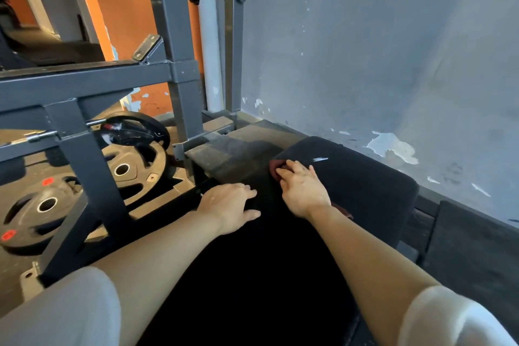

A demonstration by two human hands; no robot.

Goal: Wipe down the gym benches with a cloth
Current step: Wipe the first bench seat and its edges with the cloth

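A black padded bench (365,185) runs from the bottom of the view toward the grey wall. My right hand (304,191) lies palm down on the pad's far left part and presses a dark red cloth (274,169). Only the cloth's front edge shows past my fingertips, and a small strip shows by my wrist. My left hand (229,206) rests flat on the bench's left edge with the fingers spread and nothing in it. Both forearms reach in from the bottom with white sleeves at the elbows.
A grey steel rack frame (92,166) stands close on the left. Black weight plates (47,205) lie on the floor under it. A worn grey footplate (238,146) sits beyond the pad. The peeling grey wall (393,64) closes the right side, with dark floor mats (471,247) along it.
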